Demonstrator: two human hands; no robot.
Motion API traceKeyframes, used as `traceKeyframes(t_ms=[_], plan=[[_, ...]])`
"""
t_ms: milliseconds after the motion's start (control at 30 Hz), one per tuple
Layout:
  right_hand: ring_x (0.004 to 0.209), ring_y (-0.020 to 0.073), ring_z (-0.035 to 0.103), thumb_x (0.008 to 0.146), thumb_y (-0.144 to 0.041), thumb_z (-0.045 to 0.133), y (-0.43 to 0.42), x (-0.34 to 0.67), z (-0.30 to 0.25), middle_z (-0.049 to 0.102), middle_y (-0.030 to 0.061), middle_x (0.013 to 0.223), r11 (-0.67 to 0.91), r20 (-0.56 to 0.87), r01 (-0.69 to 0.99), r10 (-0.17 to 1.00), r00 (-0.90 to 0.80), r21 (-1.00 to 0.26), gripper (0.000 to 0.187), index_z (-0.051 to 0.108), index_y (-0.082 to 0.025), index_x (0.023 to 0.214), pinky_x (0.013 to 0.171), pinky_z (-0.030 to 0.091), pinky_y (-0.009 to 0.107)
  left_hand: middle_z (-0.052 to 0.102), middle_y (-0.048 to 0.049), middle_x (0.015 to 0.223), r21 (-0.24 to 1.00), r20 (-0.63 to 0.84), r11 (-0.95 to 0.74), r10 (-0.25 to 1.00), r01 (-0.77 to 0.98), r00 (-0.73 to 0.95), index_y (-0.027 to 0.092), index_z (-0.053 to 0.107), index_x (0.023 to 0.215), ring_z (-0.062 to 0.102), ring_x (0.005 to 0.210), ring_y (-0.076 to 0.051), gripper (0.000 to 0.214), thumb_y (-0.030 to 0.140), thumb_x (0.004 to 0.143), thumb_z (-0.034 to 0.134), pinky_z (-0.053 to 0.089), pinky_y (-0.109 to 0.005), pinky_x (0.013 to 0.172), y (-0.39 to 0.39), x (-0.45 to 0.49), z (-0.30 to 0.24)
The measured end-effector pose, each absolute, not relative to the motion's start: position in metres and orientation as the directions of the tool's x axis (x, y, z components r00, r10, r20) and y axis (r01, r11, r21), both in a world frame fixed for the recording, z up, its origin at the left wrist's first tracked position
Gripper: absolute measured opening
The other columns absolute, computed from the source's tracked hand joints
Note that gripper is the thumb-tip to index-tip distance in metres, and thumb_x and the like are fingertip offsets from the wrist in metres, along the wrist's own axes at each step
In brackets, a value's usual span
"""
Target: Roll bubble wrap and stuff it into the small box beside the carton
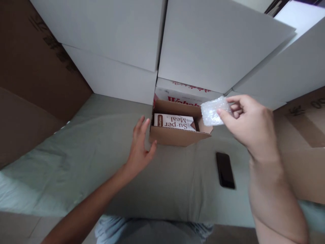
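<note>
My right hand (250, 123) pinches a bubble-wrapped packet (214, 110) by its right edge, thumb on the near face and forefinger along the top corner, the other fingers curled in behind. My left hand (139, 149) is spread and holds nothing, its fingers loosely apart and pointing away from me, beside the left end of an open cardboard box (175, 136); I can't tell whether the thumb brushes the cardboard.

So the packet is in my right grasp and well apart from my left, with most of the box lying between them. It hangs at the box's right end, where it overlaps the rim in my view. Inside the box, toward the left, sits a white carton (172, 122) marked "Su-per Meal" (upside down from where I am), with a gap to its right.

Nearer me, below the packet and to the left of my right forearm, a dark phone (225, 170) lies on the pale green sheet (106, 166). Just behind the box stands a white package with red print (177, 92), and beyond it rise white panels (210, 44). Large brown cartons flank the sheet, one on the left (30, 74), another on the right (299, 162).
</note>
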State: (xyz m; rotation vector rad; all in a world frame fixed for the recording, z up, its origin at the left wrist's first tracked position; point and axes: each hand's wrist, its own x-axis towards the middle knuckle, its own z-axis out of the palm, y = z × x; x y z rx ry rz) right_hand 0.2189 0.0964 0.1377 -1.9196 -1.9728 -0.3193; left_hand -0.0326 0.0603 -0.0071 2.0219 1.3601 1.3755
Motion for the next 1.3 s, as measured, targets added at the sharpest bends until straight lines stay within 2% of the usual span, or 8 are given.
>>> traceKeyframes(t_ms=[167,300,500,600,733,967,1133,1300], plan=[[0.069,0.0265,0.065,0.081,-0.030,0.051,0.099,0.203,0.125,0.069,0.0124,0.080,-0.015,0.134,0.961,0.991,-0.024,0.278,0.027,0.059,-0.015,0.101,0.056,0.041,0.031,0.023,-0.0117,0.151,0.699,0.517,-0.499,0.848,0.513,0.120,0.023,0.046,0.122,0.025,0.139,-0.026,0.036,0.016,0.088,0.048,0.030,-0.050,0.109,0.064,-0.027,-0.003],[0.072,0.0284,0.066,0.082,-0.021,0.046,0.110,0.191,0.111,0.069,0.0170,0.082,0.026,0.029,0.933,0.999,-0.039,0.358,0.027,0.057,-0.010,0.104,0.056,0.042,0.031,0.031,-0.0103,0.148,0.722,0.517,-0.503,0.848,0.475,0.113,0.022,0.051,0.106,0.032,0.136,-0.024,0.021,0.013,0.087,0.047,0.034,-0.048,0.108,0.058,-0.024,-0.001],[0.070,0.0238,0.065,0.082,-0.026,0.047,0.122,0.196,0.105,0.069,0.0136,0.078,0.072,-0.171,0.966,0.985,-0.029,0.250,0.022,0.063,-0.013,0.090,0.054,0.040,0.029,0.032,-0.0087,0.147,0.747,0.523,-0.505,0.848,0.432,0.086,0.022,0.053,0.101,0.033,0.136,-0.023,0.017,0.013,0.087,0.047,0.034,-0.046,0.108,0.053,-0.022,-0.002],[0.071,0.0225,0.063,0.081,-0.024,0.044,0.122,0.202,0.105,0.068,0.0137,0.079,0.115,-0.206,0.969,0.976,-0.069,0.221,0.022,0.064,-0.013,0.084,0.055,0.039,0.029,0.032,-0.0078,0.147,0.761,0.512,-0.492,0.856,0.423,0.075,0.022,0.054,0.100,0.033,0.136,-0.023,0.017,0.013,0.088,0.046,0.035,-0.045,0.107,0.054,-0.020,-0.001],[0.069,0.0189,0.062,0.075,-0.022,0.051,0.124,0.210,0.110,0.069,0.0079,0.076,0.154,-0.294,0.985,0.948,-0.125,0.076,0.015,0.064,-0.017,0.079,0.055,0.038,0.027,0.032,-0.0086,0.148,0.758,0.509,-0.485,0.858,0.436,0.069,0.022,0.053,0.100,0.032,0.136,-0.023,0.017,0.013,0.087,0.046,0.035,-0.045,0.107,0.055,-0.019,0.000],[0.064,0.0204,0.060,0.071,-0.013,0.051,0.126,0.202,0.095,0.066,0.0108,0.063,0.183,-0.339,0.976,0.931,-0.132,0.122,0.019,0.068,-0.012,0.065,0.054,0.037,0.028,0.034,-0.0104,0.146,0.739,0.521,-0.489,0.851,0.463,0.068,0.020,0.053,0.098,0.033,0.136,-0.023,0.014,0.014,0.088,0.046,0.035,-0.045,0.106,0.053,-0.019,0.000],[0.063,0.0181,0.060,0.074,-0.012,0.048,0.126,0.206,0.093,0.065,0.0070,0.059,0.179,-0.392,0.984,0.905,-0.169,-0.011,0.024,0.069,-0.016,0.063,0.058,0.041,0.026,0.033,-0.0105,0.147,0.735,0.511,-0.485,0.856,0.474,0.083,0.021,0.052,0.098,0.034,0.135,-0.022,0.013,0.015,0.089,0.046,0.035,-0.047,0.106,0.052,-0.019,0.000],[0.071,0.0211,0.062,0.074,-0.010,0.046,0.122,0.211,0.097,0.069,0.0101,0.070,0.170,-0.348,0.985,0.922,-0.173,-0.038,0.024,0.069,-0.015,0.067,0.063,0.043,0.029,0.033,-0.0102,0.147,0.748,0.506,-0.484,0.859,0.454,0.081,0.021,0.053,0.097,0.033,0.136,-0.023,0.013,0.014,0.088,0.046,0.034,-0.048,0.107,0.050,-0.017,0.003]])
